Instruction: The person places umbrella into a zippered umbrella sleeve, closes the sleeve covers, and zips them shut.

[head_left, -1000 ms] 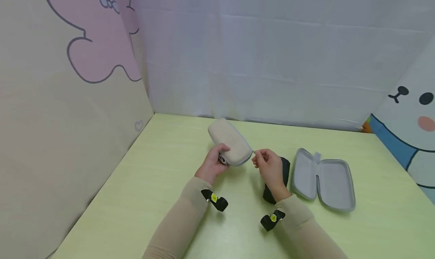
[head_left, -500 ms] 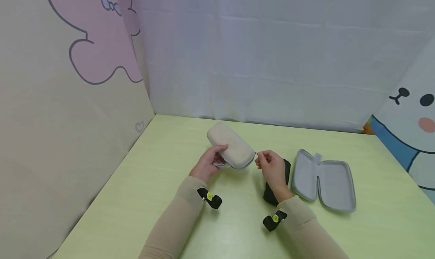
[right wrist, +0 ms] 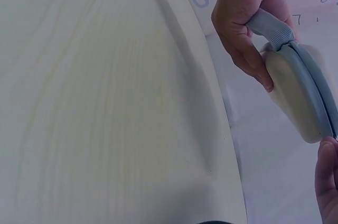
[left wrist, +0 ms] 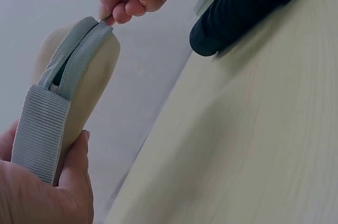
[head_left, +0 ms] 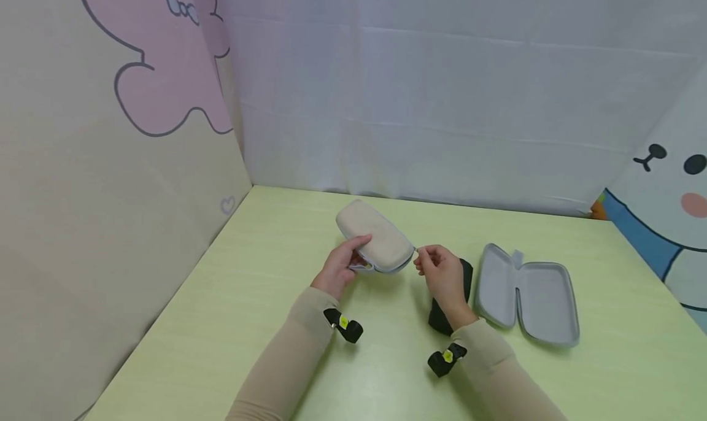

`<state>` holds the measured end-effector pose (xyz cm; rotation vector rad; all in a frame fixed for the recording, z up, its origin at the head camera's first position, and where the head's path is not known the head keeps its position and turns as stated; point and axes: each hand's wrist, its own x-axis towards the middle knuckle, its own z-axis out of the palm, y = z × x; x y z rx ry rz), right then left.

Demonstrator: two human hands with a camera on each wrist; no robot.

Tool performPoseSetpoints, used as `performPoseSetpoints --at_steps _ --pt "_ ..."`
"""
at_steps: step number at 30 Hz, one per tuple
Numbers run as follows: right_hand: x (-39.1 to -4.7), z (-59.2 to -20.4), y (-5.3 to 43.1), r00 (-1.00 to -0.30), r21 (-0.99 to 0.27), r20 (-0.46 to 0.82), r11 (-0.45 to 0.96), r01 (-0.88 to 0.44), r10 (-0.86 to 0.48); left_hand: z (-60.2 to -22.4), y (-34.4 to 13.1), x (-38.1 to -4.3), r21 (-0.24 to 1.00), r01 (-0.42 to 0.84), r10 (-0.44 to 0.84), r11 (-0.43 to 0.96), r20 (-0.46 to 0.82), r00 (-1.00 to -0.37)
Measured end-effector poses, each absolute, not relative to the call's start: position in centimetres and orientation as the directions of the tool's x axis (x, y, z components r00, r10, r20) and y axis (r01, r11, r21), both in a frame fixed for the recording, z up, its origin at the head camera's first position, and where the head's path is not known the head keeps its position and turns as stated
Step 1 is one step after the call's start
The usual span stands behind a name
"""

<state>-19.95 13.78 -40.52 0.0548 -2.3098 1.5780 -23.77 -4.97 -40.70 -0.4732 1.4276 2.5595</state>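
Observation:
In the head view my left hand (head_left: 338, 270) grips a beige zip case (head_left: 374, 234) above the table, thumb on its top face. A grey webbing strap (left wrist: 41, 134) crosses the case's near end in the left wrist view. Ahead of the strap, a narrow dark gap shows between the two grey zip tapes (left wrist: 84, 57). My right hand (head_left: 444, 280) pinches the small zip pull (head_left: 417, 250) at the case's right corner between thumb and forefinger. In the right wrist view, only part of the right hand shows at the lower right edge. What lies inside the case is hidden.
Partly behind my right hand lies a black, long object with folds (head_left: 440, 318), its kind unclear. Right of it a grey hard case (head_left: 549, 301) lies spread open on the pale yellow-green table (head_left: 265, 249). White curtain (head_left: 431, 114) and printed walls enclose the table.
The beige case has tilted a little and shifted slightly down and right, and the left hand has moved slightly left. The right hand keeps its pinch on the zip pull, nearly still.

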Motion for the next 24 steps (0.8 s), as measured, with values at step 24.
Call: performPoseSetpoints --at_steps 24 --pt "-19.62 -40.61 13.66 -0.926 -0.866 0.358 0.411 -0.283 0.118 -40.44 -4.32 -23.75 0.755 -0.288 -0.067 -0.590 -0.401 -0.914"
